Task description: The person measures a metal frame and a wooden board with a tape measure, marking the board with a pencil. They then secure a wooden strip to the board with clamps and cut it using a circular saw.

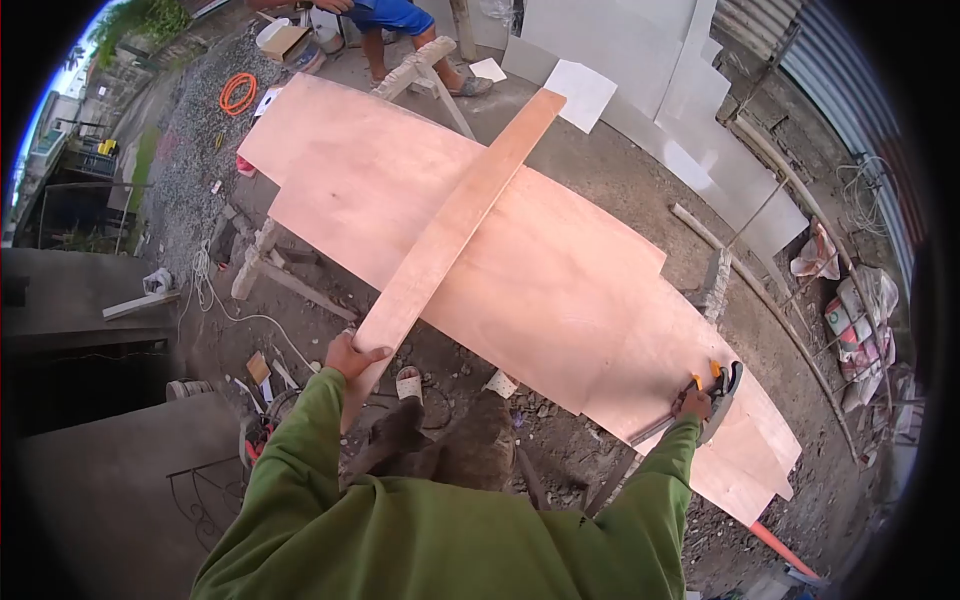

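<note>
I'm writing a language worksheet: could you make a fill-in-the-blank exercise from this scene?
The ____ hand grasps the wooden strip lying across the plywood.
The sleeves are coloured ____.
The coil on the gravel is coloured ____.
The tool with yellow parts is in the ____ hand.
Missing words: left; green; orange; right.

I see a long, straight plywood strip (460,215) lying crosswise over pinkish-brown plywood sheets (560,300), both its ends jutting past their edges. The sheets lie flat and overlapping, their outlines stepped. Near their right-hand end I make out a dark hand tool (722,383) with yellow-orange parts, its exact type unclear to me.
</note>
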